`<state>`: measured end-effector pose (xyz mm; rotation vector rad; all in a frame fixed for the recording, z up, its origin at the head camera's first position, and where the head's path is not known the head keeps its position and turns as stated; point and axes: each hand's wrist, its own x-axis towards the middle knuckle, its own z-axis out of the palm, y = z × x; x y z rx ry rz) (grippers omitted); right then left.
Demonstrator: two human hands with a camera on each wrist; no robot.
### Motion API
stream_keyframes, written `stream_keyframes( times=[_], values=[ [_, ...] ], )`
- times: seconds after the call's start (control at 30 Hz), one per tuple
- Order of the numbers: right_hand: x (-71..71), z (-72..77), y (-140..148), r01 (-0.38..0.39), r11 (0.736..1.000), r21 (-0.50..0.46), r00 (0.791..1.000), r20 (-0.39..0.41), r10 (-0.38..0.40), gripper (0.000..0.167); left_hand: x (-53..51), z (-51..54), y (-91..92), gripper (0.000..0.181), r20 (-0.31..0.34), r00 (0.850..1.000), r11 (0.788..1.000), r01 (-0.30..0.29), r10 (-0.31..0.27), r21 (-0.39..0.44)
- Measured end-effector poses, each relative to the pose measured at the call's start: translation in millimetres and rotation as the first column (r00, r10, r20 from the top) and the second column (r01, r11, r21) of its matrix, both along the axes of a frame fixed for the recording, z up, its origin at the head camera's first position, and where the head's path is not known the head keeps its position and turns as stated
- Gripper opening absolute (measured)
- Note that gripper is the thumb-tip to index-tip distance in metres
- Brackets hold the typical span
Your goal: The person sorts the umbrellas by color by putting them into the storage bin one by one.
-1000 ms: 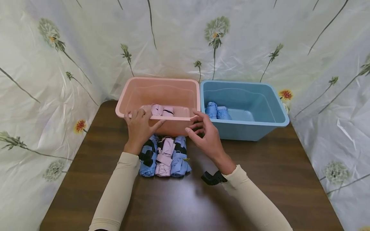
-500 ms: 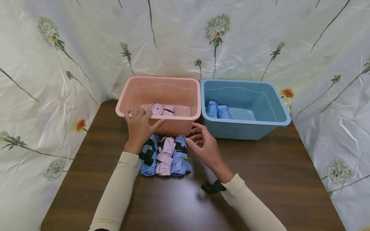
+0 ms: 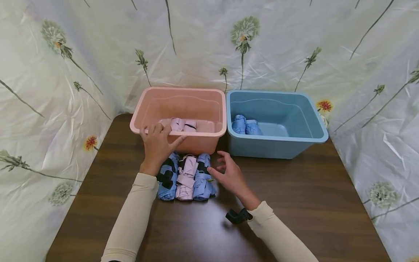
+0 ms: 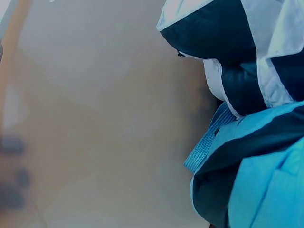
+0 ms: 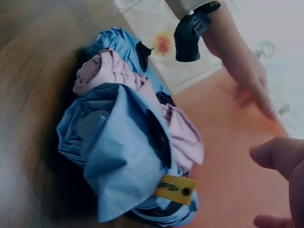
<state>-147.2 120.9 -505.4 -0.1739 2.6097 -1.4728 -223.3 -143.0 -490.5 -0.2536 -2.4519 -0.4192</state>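
Note:
Three rolled fabric bundles lie side by side on the table in front of the pink bin (image 3: 218, 143): a blue bundle (image 3: 167, 193) on the left, a pink bundle (image 3: 186, 180) in the middle, and a blue bundle (image 3: 203, 189) on the right. All have black parts. The right wrist view shows a yellow tag (image 5: 175, 189) on the right blue bundle. My left hand (image 3: 157, 147) grips the pink bin's front rim, thumb outside. My right hand (image 3: 230, 174) hovers beside the right blue bundle, thumb and fingers apart, holding nothing. Its thumb (image 5: 275, 154) shows in the right wrist view.
Two small pink rolls (image 3: 184, 124) lie inside the pink bin. To its right stands a blue bin (image 3: 278, 148) with two blue rolls (image 3: 245, 125) in it. Behind the dark wooden table (image 3: 294, 196) hangs a flower-printed sheet (image 3: 196, 43).
My right hand has come down from the pink bin's front right corner towards the right blue bundle. My left hand stays on the rim.

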Motion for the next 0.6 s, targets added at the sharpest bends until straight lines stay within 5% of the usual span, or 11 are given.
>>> stream_keyframes(
  times=[0.33, 0.6],
  values=[
    [0.0, -21.6, -10.5, -0.021, 0.998, 0.053, 0.996, 0.084, 0.017, 0.08, 0.3, -0.1, -0.2, 0.067, 0.008, 1.0, 1.0, -0.005, 0.005, -0.005],
    [0.4, -29.1, -21.3, -0.043, 0.994, 0.099, 0.996, 0.076, 0.036, 0.08, 0.5, 0.9, 0.4, 0.064, 0.015, 1.0, 1.0, -0.001, 0.001, 0.0]
  ],
)
